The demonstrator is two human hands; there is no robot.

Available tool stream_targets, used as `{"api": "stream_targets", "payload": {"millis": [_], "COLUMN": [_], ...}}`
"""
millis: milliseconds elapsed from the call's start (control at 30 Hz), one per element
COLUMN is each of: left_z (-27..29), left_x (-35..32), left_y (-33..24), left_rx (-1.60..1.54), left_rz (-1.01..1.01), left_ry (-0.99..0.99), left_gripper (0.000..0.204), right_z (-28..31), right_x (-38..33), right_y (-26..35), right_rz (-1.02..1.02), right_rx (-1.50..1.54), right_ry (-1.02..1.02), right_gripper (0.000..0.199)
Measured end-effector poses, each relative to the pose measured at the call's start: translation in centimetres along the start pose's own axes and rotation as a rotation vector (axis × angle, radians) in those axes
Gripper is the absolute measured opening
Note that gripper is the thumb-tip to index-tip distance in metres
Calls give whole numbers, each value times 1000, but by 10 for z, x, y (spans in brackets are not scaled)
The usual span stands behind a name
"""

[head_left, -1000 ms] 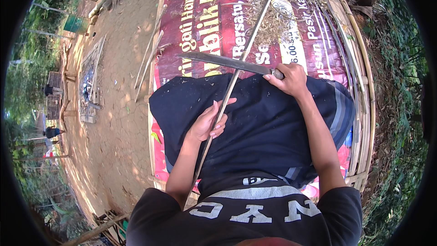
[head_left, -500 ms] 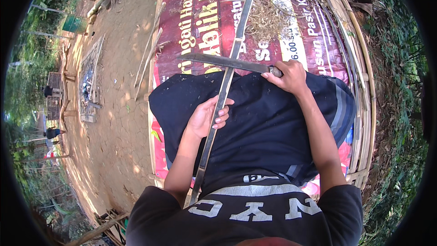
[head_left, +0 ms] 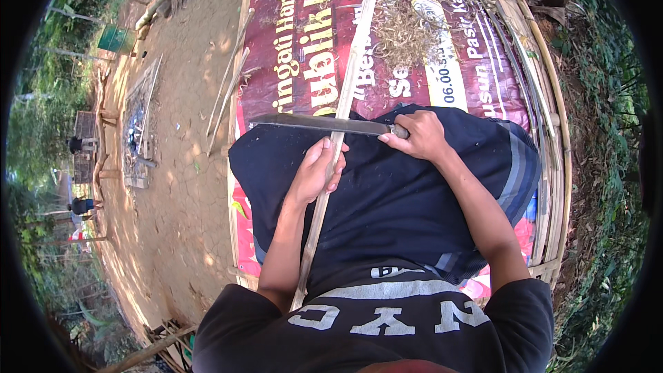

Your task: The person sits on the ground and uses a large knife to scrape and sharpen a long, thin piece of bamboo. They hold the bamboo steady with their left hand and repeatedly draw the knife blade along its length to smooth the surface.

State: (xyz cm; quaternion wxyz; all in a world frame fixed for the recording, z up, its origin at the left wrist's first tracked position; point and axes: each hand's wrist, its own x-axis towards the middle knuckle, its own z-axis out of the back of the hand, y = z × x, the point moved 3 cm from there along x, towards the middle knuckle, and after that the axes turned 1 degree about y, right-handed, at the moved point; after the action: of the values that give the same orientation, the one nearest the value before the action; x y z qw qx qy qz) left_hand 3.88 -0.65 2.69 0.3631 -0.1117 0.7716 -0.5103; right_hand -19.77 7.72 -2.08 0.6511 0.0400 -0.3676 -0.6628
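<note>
A long, pale bamboo strip [head_left: 358,48] runs from near my chest up over my lap and away across the banner. My left hand [head_left: 314,171] is wrapped around it at mid-lap, thumb toward the blade. My right hand [head_left: 424,137] grips the handle of a machete [head_left: 293,121], whose long dark blade points left. The blade crosses over the strip just beyond my left fingers and looks to be in contact with it. Dark cloth [head_left: 407,186] covers my lap beneath both hands.
A red printed banner [head_left: 276,48] covers the bamboo platform, edged by bamboo poles [head_left: 558,145]. Curly shavings [head_left: 400,38] lie ahead to the right. Thin sticks [head_left: 228,90] lean at the left edge. Bare ground, a green container [head_left: 116,39] and two distant people are further left.
The strip has turned from its dark face to its pale face and reaches farther forward. The machete and right hand have come slightly nearer, and the blade now sits closer to my left hand.
</note>
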Motion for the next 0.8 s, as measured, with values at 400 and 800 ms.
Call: {"api": "stream_targets", "payload": {"millis": [400,800], "left_z": [-23,-20], "left_x": [10,17], "left_y": [0,-4], "left_rx": [387,379], "left_rz": [-50,-125], "left_ry": [-172,-164], "left_gripper": [39,47], "right_z": [-10,15], "right_x": [3,-1], "right_y": [7,-25], "right_rz": [114,143], "right_rx": [-44,-250], "right_ry": [15,-79], "right_gripper": [59,57]}}
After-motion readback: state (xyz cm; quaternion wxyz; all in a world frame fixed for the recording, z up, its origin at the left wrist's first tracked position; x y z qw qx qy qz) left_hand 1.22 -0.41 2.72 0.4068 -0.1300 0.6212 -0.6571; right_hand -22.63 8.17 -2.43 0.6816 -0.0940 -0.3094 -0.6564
